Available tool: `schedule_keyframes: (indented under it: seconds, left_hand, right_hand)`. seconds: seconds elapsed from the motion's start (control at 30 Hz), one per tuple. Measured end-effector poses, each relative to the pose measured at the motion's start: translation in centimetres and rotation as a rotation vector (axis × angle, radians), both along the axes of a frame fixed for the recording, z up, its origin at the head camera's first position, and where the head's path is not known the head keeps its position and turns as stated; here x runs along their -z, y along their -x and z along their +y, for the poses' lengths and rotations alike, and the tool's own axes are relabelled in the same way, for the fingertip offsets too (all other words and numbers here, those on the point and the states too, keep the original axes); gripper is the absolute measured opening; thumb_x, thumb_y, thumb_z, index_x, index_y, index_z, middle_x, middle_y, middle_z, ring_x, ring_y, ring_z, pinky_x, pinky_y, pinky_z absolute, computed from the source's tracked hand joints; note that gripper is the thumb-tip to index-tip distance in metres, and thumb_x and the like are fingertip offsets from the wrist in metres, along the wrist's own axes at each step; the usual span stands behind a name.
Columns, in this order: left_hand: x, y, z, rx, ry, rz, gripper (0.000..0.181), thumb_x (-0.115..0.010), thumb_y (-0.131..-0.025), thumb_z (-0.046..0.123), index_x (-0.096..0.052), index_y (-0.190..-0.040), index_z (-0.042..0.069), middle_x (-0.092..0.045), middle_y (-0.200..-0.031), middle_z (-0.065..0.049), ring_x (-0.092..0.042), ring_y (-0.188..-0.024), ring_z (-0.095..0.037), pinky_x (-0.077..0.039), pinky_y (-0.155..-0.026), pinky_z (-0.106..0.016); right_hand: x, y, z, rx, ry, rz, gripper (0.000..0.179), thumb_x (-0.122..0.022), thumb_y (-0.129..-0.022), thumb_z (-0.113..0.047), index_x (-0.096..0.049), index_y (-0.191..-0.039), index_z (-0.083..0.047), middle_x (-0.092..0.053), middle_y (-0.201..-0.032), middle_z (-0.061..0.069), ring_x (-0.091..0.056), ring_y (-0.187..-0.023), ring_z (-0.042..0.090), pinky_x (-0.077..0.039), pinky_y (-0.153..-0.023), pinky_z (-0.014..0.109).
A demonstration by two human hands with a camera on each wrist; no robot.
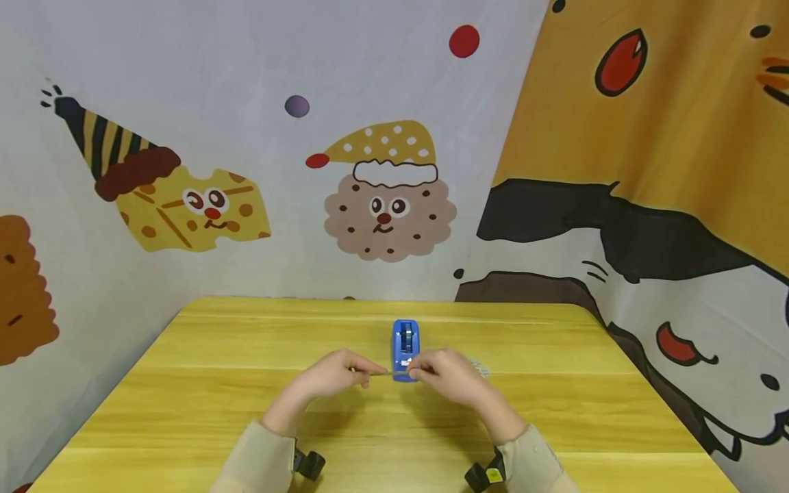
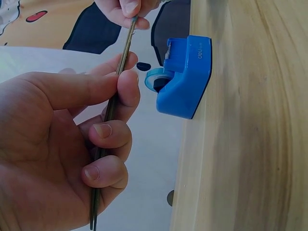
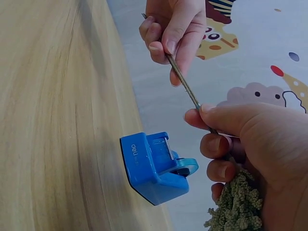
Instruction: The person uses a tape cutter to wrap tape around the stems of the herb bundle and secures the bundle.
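Note:
Thin brown stems (image 2: 127, 45) stretch between both hands. My left hand (image 1: 335, 373) pinches them between thumb and index finger, its other fingers curled along them in the left wrist view. My right hand (image 1: 448, 375) grips them near the other end, with its thumb and index finger pinching a small teal-tinted spot. Below its fingers in the right wrist view hangs a cluster of small greenish, knobbly flower heads (image 3: 238, 204), partly hidden by the palm. A blue tape dispenser (image 1: 405, 352) with a roll of clear tape (image 3: 189, 166) stands on the table just beyond the hands.
The wood-grain table (image 1: 246, 349) extends to both sides of the dispenser. A curtain (image 1: 246, 41) printed with cartoon figures hangs behind its back edge and along the right. Dark wrist devices (image 1: 310, 465) sit under both sleeves.

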State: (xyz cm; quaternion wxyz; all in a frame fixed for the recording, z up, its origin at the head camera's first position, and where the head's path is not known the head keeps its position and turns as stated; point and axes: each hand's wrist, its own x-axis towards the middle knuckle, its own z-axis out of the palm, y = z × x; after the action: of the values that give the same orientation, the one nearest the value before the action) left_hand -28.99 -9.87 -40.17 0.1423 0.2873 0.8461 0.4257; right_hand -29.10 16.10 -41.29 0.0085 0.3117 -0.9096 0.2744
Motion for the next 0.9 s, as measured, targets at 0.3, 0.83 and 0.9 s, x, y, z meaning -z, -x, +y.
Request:
schedule_keyframes:
  seconds: [0.3,0.83,0.9]
  left_hand:
    - [0.34,0.24,0.24,0.017,0.000,-0.011,0.031,-0.055,-0.092,0.001,-0.070,-0.118,0.009,-0.070,-0.107,-0.015,-0.025,-0.044,-0.006,-0.025,-0.041,-0.016]
    - [0.63,0.45,0.25,-0.028,-0.007,0.043,0.031,-0.055,-0.094,0.003,-0.072,-0.117,0.015,-0.070,-0.095,-0.010,-0.028,-0.043,-0.005,-0.026,-0.040,-0.016]
    - [0.58,0.51,0.26,-0.033,-0.010,0.049,0.032,-0.053,-0.094,0.003,-0.071,-0.118,0.014,-0.070,-0.094,-0.010,-0.028,-0.044,-0.006,-0.026,-0.041,-0.016]
  right_hand:
    - [0.09,-0.02,-0.10,-0.012,-0.048,0.007,0.011,-0.062,-0.095,-0.015,-0.071,-0.098,-0.009,-0.064,-0.079,-0.004,-0.050,-0.061,0.002,-0.047,-0.056,0.021]
    - [-0.16,-0.13,-0.29,0.044,-0.005,-0.031,0.013,-0.065,-0.093,-0.019,-0.070,-0.102,-0.011,-0.060,-0.076,-0.011,-0.047,-0.057,0.005,-0.043,-0.050,0.023]
    - [-0.17,-0.05,-0.34,0.064,-0.004,-0.024,0.012,-0.065,-0.093,-0.019,-0.070,-0.102,-0.012,-0.060,-0.075,-0.012,-0.047,-0.057,0.005,-0.043,-0.050,0.024]
